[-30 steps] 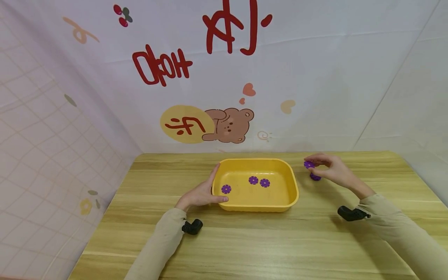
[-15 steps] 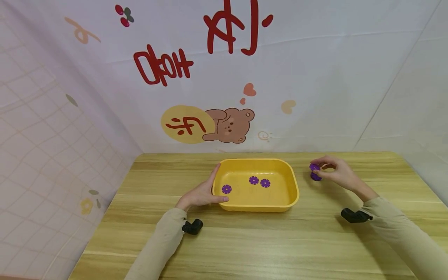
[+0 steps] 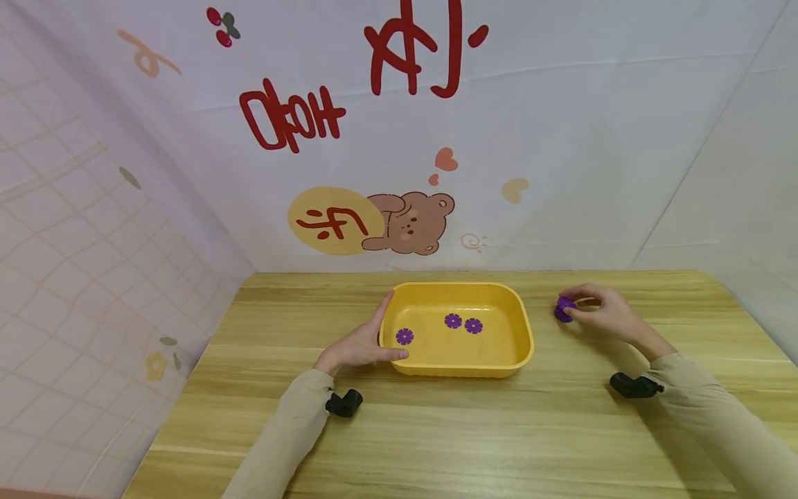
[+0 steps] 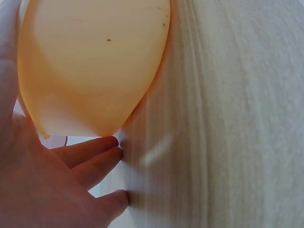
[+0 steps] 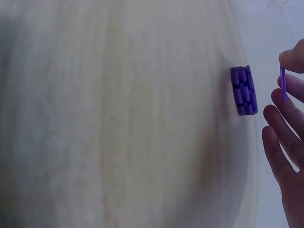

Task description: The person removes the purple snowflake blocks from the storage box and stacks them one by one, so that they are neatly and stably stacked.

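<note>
Three purple notched discs (image 3: 453,321) lie flat in the yellow tray (image 3: 461,371), which sits in the middle of the head view: one is near the tray's left end, and the other two are side by side, close to its centre. The left hand (image 3: 361,344), at centre left of that view, is spread wide around the tray's left end and holds it, the thumb lapping over the rim at the lower left corner and the index finger reaching up the outside. In the left wrist view, at lower left, its other fingers lie fairly straight and fanned apart, close to the wooden table (image 3: 449,443).

The right hand (image 3: 607,315), right of centre in the head view, pinches a single purple disc (image 5: 283,85) between thumb and fingertips. At the right edge of the right wrist view that disc appears edge-on, with the remaining fingers loosely spread below it. Just left of it there, and visibly apart, a short purple stack (image 5: 244,90) of similar discs stands on the table; in the head view disc and stack overlap.

Beige sleeves (image 3: 283,423) cover both forearms, with a black device (image 3: 345,403) at each wrist. A white cloth (image 3: 561,138) fills the upper frame, printed with red characters and a brown bear (image 3: 414,223).
</note>
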`<act>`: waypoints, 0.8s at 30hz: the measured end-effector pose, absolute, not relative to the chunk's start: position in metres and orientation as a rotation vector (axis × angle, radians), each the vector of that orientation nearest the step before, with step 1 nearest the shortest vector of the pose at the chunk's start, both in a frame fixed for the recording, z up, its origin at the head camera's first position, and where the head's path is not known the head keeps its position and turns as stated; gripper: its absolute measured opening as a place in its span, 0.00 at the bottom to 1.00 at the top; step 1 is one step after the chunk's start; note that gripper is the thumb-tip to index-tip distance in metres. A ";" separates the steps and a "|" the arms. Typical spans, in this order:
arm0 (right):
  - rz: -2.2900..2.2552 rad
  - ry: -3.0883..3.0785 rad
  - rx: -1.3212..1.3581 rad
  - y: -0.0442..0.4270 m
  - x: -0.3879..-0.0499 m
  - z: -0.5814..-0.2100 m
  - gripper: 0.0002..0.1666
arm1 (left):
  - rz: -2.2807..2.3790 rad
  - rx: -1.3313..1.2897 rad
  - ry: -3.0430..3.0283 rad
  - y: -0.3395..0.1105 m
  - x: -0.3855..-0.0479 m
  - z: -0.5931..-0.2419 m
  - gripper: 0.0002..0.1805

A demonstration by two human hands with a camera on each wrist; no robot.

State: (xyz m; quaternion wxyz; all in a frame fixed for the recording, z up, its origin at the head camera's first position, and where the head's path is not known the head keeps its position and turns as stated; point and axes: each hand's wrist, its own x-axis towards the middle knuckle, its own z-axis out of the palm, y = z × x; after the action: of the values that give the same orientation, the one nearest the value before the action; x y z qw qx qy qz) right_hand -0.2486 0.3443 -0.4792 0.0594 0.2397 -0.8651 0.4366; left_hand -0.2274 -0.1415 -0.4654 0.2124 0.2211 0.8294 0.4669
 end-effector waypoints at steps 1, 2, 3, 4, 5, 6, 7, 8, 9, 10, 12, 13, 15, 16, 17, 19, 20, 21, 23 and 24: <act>1.329 -2.625 0.724 0.345 -0.249 -0.480 0.17 | 1.296 0.615 2.304 -0.142 -0.227 -0.465 0.66; 1.336 -2.631 0.716 0.345 -0.250 -0.482 0.17 | 1.293 0.615 2.306 -0.142 -0.227 -0.465 0.65; 1.343 -2.639 0.714 0.345 -0.250 -0.483 0.17 | 1.291 0.614 2.307 -0.142 -0.227 -0.465 0.65; 1.339 -2.649 0.716 0.346 -0.251 -0.484 0.17 | 1.286 0.611 2.311 -0.142 -0.227 -0.465 0.65; 1.326 -2.662 0.716 0.347 -0.252 -0.486 0.18 | 1.283 0.608 2.313 -0.142 -0.227 -0.465 0.65; 1.311 -2.673 0.711 0.347 -0.252 -0.488 0.18 | 1.284 0.605 2.311 -0.142 -0.227 -0.464 0.65; 1.291 -2.685 0.706 0.348 -0.253 -0.490 0.18 | 1.283 0.601 2.311 -0.142 -0.227 -0.464 0.65; 1.271 -2.695 0.701 0.348 -0.253 -0.491 0.18 | 1.284 0.598 2.310 -0.142 -0.226 -0.464 0.65; 1.248 -2.704 0.705 0.349 -0.254 -0.493 0.18 | 1.286 0.595 2.309 -0.142 -0.226 -0.463 0.65; 1.227 -2.707 0.702 0.350 -0.255 -0.494 0.18 | 1.287 0.593 2.307 -0.142 -0.226 -0.463 0.65; 1.201 -2.709 0.701 0.351 -0.255 -0.496 0.18 | 1.295 0.590 2.301 -0.142 -0.225 -0.463 0.65; 1.191 -2.709 0.706 0.351 -0.255 -0.496 0.18 | 1.295 0.589 2.300 -0.142 -0.225 -0.463 0.65; 1.183 -2.708 0.713 0.351 -0.255 -0.496 0.18 | 1.298 0.588 2.298 -0.142 -0.225 -0.463 0.65; 1.185 -2.706 0.716 0.350 -0.254 -0.495 0.18 | 1.300 0.588 2.296 -0.142 -0.225 -0.463 0.65; 1.184 -2.705 0.720 0.349 -0.254 -0.494 0.18 | 1.300 0.589 2.296 -0.142 -0.225 -0.463 0.65; 1.195 -2.700 0.728 0.349 -0.253 -0.492 0.18 | 1.298 0.590 2.300 -0.142 -0.225 -0.463 0.65; 1.199 -2.699 0.729 0.348 -0.252 -0.492 0.18 | 1.297 0.592 2.301 -0.142 -0.225 -0.463 0.65; 1.200 -2.701 0.729 0.348 -0.252 -0.492 0.18 | 1.298 0.593 2.301 -0.142 -0.225 -0.463 0.65; 1.196 -2.707 0.733 0.349 -0.252 -0.492 0.18 | 1.299 0.596 2.302 -0.142 -0.225 -0.463 0.65; 1.193 -2.712 0.730 0.349 -0.252 -0.492 0.17 | 1.299 0.597 2.305 -0.142 -0.225 -0.463 0.65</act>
State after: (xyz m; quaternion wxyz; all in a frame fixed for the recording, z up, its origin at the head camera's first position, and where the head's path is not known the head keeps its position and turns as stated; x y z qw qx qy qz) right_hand -0.2520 0.3487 -0.4919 0.0449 0.2390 -0.8879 0.3905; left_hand -0.2252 -0.1421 -0.4629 0.2130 0.2151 0.8303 0.4680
